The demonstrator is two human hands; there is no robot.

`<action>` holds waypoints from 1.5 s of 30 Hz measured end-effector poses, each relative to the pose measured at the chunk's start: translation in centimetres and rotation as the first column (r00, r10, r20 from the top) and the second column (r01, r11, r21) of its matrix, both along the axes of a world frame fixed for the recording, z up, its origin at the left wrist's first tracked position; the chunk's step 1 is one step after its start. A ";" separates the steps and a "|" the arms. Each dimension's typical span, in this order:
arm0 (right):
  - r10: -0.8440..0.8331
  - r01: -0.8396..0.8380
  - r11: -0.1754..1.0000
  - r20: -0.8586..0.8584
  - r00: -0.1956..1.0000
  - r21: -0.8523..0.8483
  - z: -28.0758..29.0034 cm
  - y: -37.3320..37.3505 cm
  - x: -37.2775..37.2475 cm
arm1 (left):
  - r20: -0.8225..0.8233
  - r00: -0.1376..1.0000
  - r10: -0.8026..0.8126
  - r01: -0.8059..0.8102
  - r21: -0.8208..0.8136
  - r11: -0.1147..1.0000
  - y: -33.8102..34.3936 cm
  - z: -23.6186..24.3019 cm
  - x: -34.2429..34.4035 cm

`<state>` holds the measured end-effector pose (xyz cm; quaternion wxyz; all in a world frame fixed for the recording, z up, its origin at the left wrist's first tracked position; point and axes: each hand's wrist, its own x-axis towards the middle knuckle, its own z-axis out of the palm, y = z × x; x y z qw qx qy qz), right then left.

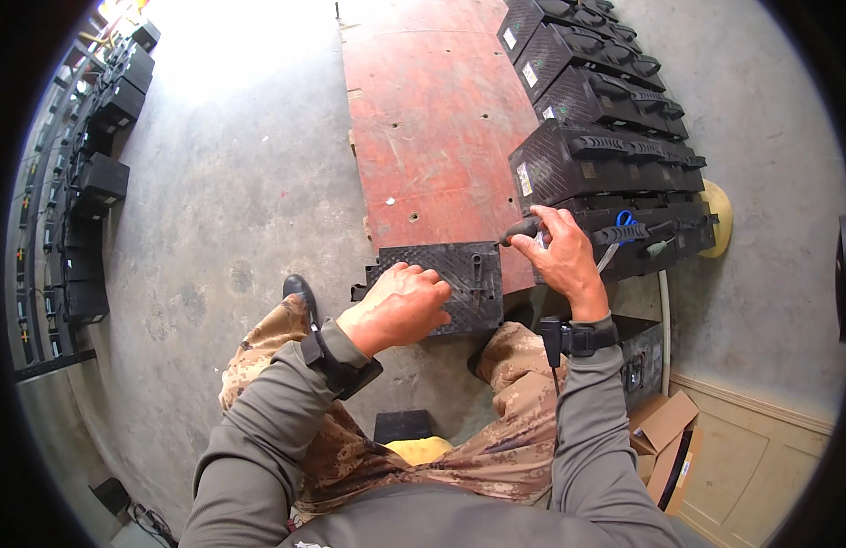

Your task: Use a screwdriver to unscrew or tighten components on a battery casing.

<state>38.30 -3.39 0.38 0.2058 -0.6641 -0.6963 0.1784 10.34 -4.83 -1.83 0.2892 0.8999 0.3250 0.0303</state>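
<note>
A black plastic box with a textured top lies across the near end of a reddish board. Above its left half is my left hand, palm down with the fingers curled in; what they hold, if anything, is hidden. My right hand is raised beyond the box's right corner, thumb and fingers closed around a dark, rounded handle-like piece. Its full shape is partly covered by the fingers. Just right of that hand, scissors with blue handles rest among the black cases.
Several black cases with carrying handles stand in a row along the right of the reddish board. A rack of black units lines the far left. An opened cardboard box sits at the lower right, near a cream panel.
</note>
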 end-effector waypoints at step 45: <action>0.000 0.011 0.991 0.079 0.997 -0.135 0.8 -0.1 -0.7 | -0.016 1.000 0.000 -0.002 -0.078 0.997 0.4 0.6 -0.1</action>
